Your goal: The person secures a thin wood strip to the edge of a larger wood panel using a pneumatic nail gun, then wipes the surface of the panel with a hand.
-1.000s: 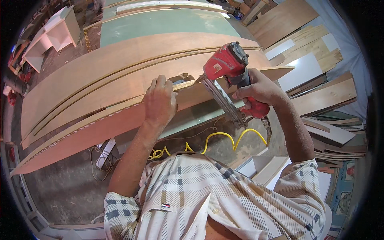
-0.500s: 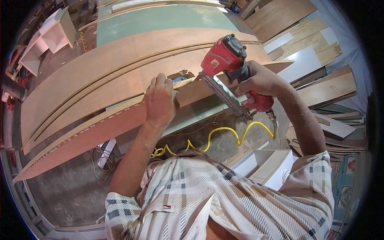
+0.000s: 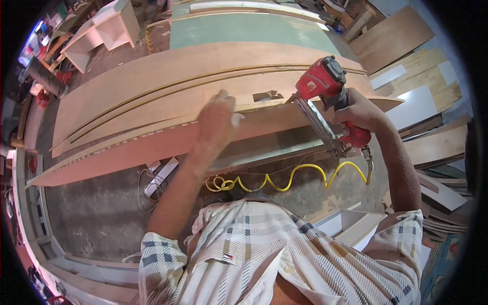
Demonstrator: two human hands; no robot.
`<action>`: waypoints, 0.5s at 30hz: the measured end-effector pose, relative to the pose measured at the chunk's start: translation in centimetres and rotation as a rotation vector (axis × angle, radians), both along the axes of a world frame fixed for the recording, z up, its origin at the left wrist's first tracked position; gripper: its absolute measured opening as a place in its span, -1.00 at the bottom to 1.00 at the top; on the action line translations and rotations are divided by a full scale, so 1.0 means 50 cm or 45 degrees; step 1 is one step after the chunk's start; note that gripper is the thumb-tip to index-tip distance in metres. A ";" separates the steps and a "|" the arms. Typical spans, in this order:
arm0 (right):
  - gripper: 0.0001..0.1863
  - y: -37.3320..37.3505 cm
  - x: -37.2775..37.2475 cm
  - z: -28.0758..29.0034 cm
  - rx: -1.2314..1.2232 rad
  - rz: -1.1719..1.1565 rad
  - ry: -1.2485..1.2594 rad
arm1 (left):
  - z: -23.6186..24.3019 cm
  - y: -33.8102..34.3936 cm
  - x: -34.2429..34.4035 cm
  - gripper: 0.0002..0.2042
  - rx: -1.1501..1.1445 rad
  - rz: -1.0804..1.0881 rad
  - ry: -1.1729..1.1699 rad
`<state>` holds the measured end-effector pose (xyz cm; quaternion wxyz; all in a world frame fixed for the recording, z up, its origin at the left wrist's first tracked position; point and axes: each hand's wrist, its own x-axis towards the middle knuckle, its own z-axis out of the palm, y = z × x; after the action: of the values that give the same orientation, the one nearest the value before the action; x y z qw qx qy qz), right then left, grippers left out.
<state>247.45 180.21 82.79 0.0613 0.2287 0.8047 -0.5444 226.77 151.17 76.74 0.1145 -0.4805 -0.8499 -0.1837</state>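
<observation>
My right hand (image 3: 357,111) is wrapped round the grip of a red and black nail gun (image 3: 320,79). The gun's nose meets the top edge of a long pinkish wooden panel (image 3: 168,145) standing on its edge, with a pale strip of wood (image 3: 254,105) along its top. A yellow coiled air hose (image 3: 300,170) trails from the gun's handle. At the panel's top edge, left of the gun, is my left hand (image 3: 218,119). Motion smears it; its fingers reach over the edge and the thumb points toward the gun. Whether it grips the panel is unclear.
Behind the panel lies a broad wooden sheet (image 3: 127,81) with narrow strips on it, then a green sheet (image 3: 244,33). Boards (image 3: 422,81) are stacked at the right. White cabinets (image 3: 109,30) stand far left. A power strip (image 3: 161,177) and cords lie on the floor.
The whole view has shifted, so the scene sits further right. My left hand has moved left along the panel's edge, away from the gun. The gun's nose stays at the edge.
</observation>
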 end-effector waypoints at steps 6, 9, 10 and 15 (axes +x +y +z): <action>-0.67 -0.012 0.005 0.024 -0.057 0.075 0.054 | 0.052 -0.094 -0.014 -0.75 -0.038 0.077 0.112; -0.66 -0.010 0.014 0.017 -0.063 0.060 0.047 | 0.062 -0.091 -0.005 -0.77 -0.058 0.060 0.210; -0.61 -0.003 0.013 0.012 -0.071 0.051 0.053 | 0.064 -0.086 -0.003 -0.81 -0.092 0.100 0.199; -0.63 -0.012 0.010 0.019 -0.058 0.016 0.043 | 0.055 -0.073 -0.008 -0.86 -0.113 0.086 0.178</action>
<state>247.94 179.62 83.73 0.0563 0.2130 0.7946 -0.5658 226.37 147.53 79.51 0.1580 -0.4679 -0.8628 -0.1079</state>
